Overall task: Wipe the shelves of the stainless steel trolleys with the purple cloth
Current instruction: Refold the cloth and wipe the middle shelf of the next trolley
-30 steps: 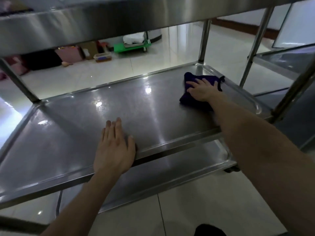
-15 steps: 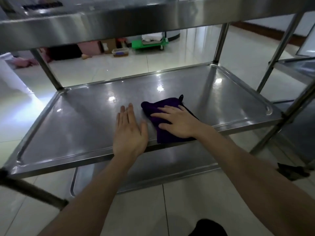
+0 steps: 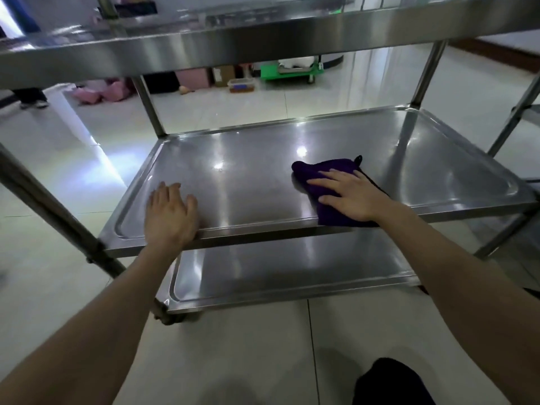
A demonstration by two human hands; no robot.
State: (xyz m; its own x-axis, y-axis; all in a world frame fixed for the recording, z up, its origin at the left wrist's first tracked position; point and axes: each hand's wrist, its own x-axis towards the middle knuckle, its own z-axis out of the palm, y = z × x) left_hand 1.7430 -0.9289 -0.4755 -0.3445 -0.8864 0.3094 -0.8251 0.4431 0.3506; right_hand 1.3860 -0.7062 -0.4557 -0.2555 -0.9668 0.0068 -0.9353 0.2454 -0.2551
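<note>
1. My right hand point(image 3: 350, 194) lies flat on the purple cloth point(image 3: 324, 171). Its fingers are straight and a little spread, pressing the cloth onto the middle shelf point(image 3: 257, 171) of the trolley point(image 3: 148, 109).
2. The cloth is bunched under that palm and those fingers. It shows past the fingertips on the far side and again below the heel of the hand, where it reaches the shelf's front rim.
3. The cloth sits right of the shelf's centre, in its near half.
4. My left hand point(image 3: 171, 211) rests palm-down on the near-left part of the same shelf. Its fingers are straight and close together, its heel is at the front rim, and it holds nothing. It is well apart from the cloth.
5. The lower shelf point(image 3: 292, 267) shows beneath, and the top shelf point(image 3: 233, 45) above.
</note>
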